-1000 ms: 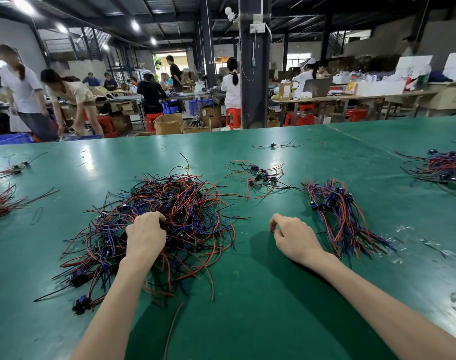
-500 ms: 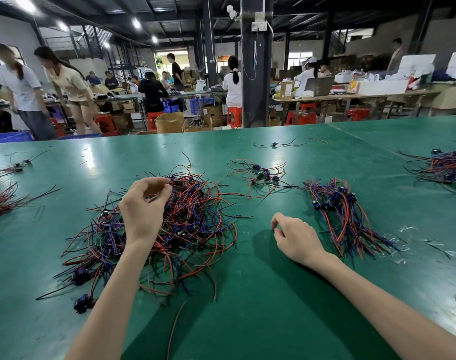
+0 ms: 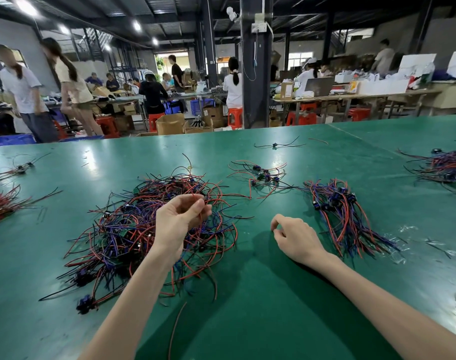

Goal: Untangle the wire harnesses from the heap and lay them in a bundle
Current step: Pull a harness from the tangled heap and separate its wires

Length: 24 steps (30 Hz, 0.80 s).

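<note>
Room: large workshop with a dark ceiling, bright ceiling lamps (image 3: 26,7) and a dark steel pillar (image 3: 255,74) behind the table's far edge.
Background: people stand or sit at long benches cluttered with white boxes; red plastic stools (image 3: 234,116), brown cardboard cartons (image 3: 169,124) and a blue plastic crate (image 3: 13,139) are on the floor.
Surface: wide green matte table (image 3: 247,294), glossy where the lamps reflect, with a seam running off to the far right.
Heap: tangled pile of red, blue and black wire harnesses with small black connectors (image 3: 133,229), left of centre on the table.
Left hand (image 3: 180,219): lifted just over the heap, palm turned up, fingers curled inward; thumb and fingertips pinch a thin red wire (image 3: 194,200) that leads down into the tangle.
Right hand (image 3: 297,237): resting on the table between heap and bundle, fingers loosely curled, holding nothing.
Bundle: straightened red and blue harnesses lying side by side (image 3: 344,216), connectors at the far end, right of the right hand and apart from it.
Other wires: small loose cluster of harnesses (image 3: 263,176) beyond the hands; a single black harness (image 3: 275,145) further back; another mixed pile (image 3: 445,168) at the right edge; red wires (image 3: 0,203) at the left edge; one stray red wire (image 3: 176,323) near the left forearm.
Scraps: clear plastic bits (image 3: 403,228) beside the bundle.
</note>
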Available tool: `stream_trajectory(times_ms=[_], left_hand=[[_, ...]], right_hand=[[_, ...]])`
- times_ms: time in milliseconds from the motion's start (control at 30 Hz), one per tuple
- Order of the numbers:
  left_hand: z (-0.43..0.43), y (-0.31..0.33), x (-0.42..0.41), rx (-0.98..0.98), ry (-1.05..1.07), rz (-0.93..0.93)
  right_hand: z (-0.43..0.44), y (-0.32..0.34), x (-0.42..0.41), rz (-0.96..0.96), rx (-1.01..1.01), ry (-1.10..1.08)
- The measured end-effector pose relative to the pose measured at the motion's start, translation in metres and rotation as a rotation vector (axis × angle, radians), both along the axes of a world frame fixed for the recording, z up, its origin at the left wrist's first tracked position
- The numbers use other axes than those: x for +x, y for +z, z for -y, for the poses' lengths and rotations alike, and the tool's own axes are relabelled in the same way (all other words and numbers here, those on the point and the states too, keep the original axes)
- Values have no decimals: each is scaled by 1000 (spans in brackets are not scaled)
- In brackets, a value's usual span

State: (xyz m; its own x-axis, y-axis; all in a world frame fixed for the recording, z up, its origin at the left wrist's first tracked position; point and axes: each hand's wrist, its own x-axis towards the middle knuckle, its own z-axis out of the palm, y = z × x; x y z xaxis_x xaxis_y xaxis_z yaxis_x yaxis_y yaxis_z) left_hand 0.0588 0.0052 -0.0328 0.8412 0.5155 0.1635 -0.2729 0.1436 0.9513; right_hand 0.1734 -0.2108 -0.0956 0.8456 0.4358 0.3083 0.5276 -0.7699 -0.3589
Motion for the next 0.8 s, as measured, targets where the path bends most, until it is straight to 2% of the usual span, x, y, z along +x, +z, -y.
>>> stream_trajectory(times_ms=[67,167,233,267,367,467,567,667,700,800], left_hand=[[7,-5,1,57,-29,-51],[25,-14,5,54,-105,-78],[36,-20,8,5,-140,-65],[40,-22,9,-13,-152,-62],[42,-25,9,34,-177,-53],[34,-25,10,309,-97,-36],[29,-27,10,490,12,-34],[29,-33,10,658,42,-56],[29,-35,10,719,60,-59],[23,-37,9,905,166,-51]], right_hand=[[-2,6,-5,-97,196,103],[-15,23,-26,-539,552,379],[-27,27,-39,-800,671,515],[-31,28,-44,-850,687,551],[-34,28,-46,-873,686,558],[-35,37,-31,-862,701,451],[-41,52,4,-893,1002,287],[-43,62,37,-1065,1347,241],[-43,59,45,-1091,1344,207],[-40,35,52,-1008,1092,55]])
